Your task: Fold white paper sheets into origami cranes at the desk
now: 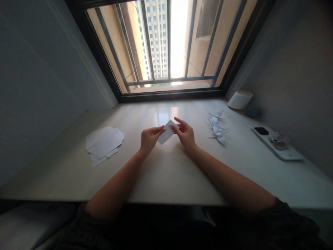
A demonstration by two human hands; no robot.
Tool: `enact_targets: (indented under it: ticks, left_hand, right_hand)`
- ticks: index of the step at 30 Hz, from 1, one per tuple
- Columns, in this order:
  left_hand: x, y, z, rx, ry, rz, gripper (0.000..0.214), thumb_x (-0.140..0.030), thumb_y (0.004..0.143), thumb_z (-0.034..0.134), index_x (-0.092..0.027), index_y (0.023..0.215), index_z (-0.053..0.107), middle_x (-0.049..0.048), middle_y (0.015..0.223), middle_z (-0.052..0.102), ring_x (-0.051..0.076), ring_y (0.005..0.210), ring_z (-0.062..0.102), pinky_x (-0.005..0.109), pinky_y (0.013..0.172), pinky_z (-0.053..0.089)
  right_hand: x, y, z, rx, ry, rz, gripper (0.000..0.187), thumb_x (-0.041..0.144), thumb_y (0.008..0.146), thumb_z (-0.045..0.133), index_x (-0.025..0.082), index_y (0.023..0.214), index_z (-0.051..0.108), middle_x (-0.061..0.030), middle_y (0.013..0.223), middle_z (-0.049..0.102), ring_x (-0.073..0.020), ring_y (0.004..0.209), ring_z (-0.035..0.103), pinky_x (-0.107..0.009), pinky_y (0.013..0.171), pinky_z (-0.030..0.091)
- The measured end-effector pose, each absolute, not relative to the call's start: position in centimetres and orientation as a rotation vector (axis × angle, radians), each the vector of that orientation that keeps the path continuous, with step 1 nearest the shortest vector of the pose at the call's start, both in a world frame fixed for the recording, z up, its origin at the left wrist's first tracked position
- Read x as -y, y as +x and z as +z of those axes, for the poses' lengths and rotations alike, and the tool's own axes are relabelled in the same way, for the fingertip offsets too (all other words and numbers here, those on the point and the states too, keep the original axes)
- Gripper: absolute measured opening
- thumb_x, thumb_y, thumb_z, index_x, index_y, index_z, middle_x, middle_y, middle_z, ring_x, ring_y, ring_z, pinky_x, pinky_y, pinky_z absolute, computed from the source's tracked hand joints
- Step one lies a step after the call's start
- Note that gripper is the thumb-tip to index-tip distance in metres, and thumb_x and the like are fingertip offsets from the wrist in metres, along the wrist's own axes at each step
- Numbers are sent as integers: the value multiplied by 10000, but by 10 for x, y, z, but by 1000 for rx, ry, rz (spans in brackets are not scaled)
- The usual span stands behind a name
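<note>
Just now, the left hand and right hand both pinch one white slip narrowly between their fingertips, over the ledge. Left of the slip lies one stack of loose paper; right of it, paper cranes, too overlapped to count, and one cup.

- A big window with a dark frame sits straight ahead.
- Dark metal bars run up and across it.
- A tall building with many small windows stands outside.
- Bright daylight comes in.
- Gray walls stand on the left and right.
- A pale, shiny stone top runs up to the window.
</note>
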State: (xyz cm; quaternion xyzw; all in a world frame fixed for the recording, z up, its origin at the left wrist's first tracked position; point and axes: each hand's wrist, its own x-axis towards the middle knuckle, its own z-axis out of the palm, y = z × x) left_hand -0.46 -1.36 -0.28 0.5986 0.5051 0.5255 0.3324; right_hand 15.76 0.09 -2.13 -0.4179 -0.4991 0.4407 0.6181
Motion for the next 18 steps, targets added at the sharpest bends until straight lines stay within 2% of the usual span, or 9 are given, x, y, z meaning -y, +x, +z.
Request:
enact_targets:
  ticks: [2, 5, 7, 12, 18]
  left_hand:
    - [13, -3, -5, -1267, 1473, 1445, 376, -428, 691, 749, -204, 994, 739, 72, 985, 733, 239, 839, 696, 348, 769, 541]
    - [13, 0, -6, -1228, 1379, 1535, 373, -409, 676, 765, -194, 980, 741, 72, 978, 735, 232, 852, 695, 350, 797, 544]
    - [15, 2, -5, -1240, 1370, 1563, 359, -402, 672, 769, -197, 966, 745, 71, 968, 737, 228, 843, 694, 347, 791, 546]
    - [20, 5, -2, -1256, 1399, 1557, 339, -403, 674, 766, -202, 947, 750, 67, 956, 740, 217, 825, 693, 338, 778, 548]
    - [19, 10, -4, -1142, 1218, 1566, 348, -383, 641, 793, -192, 928, 753, 75, 968, 739, 225, 871, 693, 359, 821, 545]
  right_hand:
    - [1, 157, -19, 1159, -966, 1040, 640, 517, 635, 755, 217, 1182, 613, 12, 725, 632, -142, 654, 595, -286, 618, 502]
    - [4, 157, -17, 1251, -1009, 1111, 454, 550, 623, 750, 199, 904, 687, -10, 738, 645, -160, 671, 610, -284, 600, 493]
    - [5, 156, -18, 1303, -1043, 1152, 418, 576, 629, 734, 189, 779, 690, -32, 753, 672, -187, 690, 625, -294, 592, 490]
    - [7, 155, -20, 1318, -1051, 1151, 447, 603, 624, 723, 183, 776, 718, -48, 706, 694, -236, 738, 648, -316, 608, 491]
    - [8, 153, -20, 1237, -951, 1190, 412, 557, 620, 750, 181, 786, 740, -44, 732, 713, -217, 724, 648, -316, 650, 487]
